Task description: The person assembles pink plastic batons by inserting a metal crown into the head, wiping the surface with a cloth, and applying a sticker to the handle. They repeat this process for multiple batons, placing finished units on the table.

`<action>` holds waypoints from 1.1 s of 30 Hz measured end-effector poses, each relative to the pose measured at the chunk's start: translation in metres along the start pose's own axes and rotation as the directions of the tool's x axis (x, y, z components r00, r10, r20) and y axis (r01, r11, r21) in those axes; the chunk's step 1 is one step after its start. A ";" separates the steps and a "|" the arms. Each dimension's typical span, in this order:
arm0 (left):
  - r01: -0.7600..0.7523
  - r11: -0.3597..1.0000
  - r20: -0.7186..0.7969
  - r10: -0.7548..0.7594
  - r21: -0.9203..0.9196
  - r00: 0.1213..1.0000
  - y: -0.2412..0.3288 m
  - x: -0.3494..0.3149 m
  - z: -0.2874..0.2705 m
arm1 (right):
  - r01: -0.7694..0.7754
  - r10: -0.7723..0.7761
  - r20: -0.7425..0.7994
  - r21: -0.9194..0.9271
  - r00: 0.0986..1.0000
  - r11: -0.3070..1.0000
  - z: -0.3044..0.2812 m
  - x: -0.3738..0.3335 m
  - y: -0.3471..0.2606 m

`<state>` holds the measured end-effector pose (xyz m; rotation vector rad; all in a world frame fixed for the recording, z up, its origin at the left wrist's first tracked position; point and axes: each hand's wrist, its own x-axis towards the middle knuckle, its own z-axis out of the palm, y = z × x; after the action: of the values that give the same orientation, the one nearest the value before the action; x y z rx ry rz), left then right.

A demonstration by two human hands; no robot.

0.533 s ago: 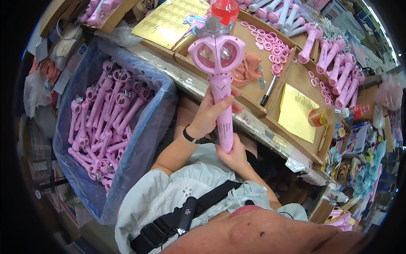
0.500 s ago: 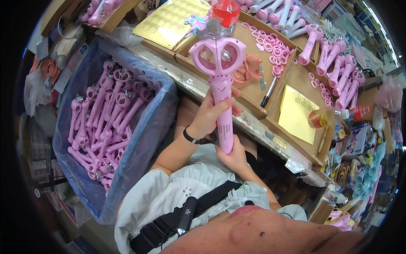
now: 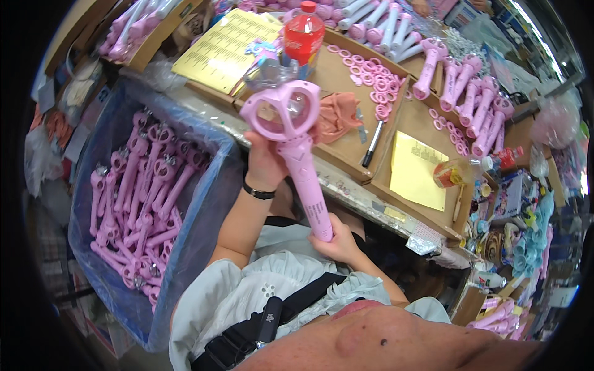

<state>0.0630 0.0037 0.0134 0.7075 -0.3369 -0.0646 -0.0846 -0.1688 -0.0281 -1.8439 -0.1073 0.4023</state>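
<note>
A pink toy wand (image 3: 304, 179) with an open loop-shaped head and a clear crown on top is held up in front of me. Its lower end sits in my right hand (image 3: 337, 242), whose fingers are closed round it. Behind the neck and head of the wand is my left hand (image 3: 267, 164), holding it from the back; most of its fingers are hidden by the wand. Left of me, a large bin lined with blue plastic (image 3: 213, 204) holds many similar pink wands (image 3: 145, 179).
Cardboard trays on the bench hold pink rings (image 3: 378, 77), an orange cloth (image 3: 339, 114), a marker (image 3: 372, 143) and yellow sheets (image 3: 417, 167). A red-labelled bottle (image 3: 303, 37) stands beyond the wand. Pink handles (image 3: 476, 102) lie at the right, near a bottle on its side (image 3: 455, 173).
The wand has tipped, its head swinging left and slightly down. My left hand has slid up from the handle to behind the head; my right hand stays at the bottom end.
</note>
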 end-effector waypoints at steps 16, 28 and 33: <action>0.535 0.564 -0.218 -0.533 0.630 0.818 0.012 -0.153 -0.064 | -0.131 -0.006 -0.638 -0.167 0.770 0.977 -0.336 0.330 -0.024; 0.459 0.772 -0.646 -0.082 0.441 0.759 0.188 -0.202 -0.197 | -0.453 -0.034 -0.796 -0.379 0.604 0.807 -0.414 0.398 0.005; 0.750 -0.506 -0.857 0.042 0.426 0.514 0.185 -0.242 -0.363 | -0.245 -0.757 -0.239 -0.964 0.609 0.107 -0.341 0.323 -0.033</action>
<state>-0.0581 0.4130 -0.1922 2.6447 0.8337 -0.5291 0.3340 -0.3806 0.0187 -3.0847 -0.2278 -1.1594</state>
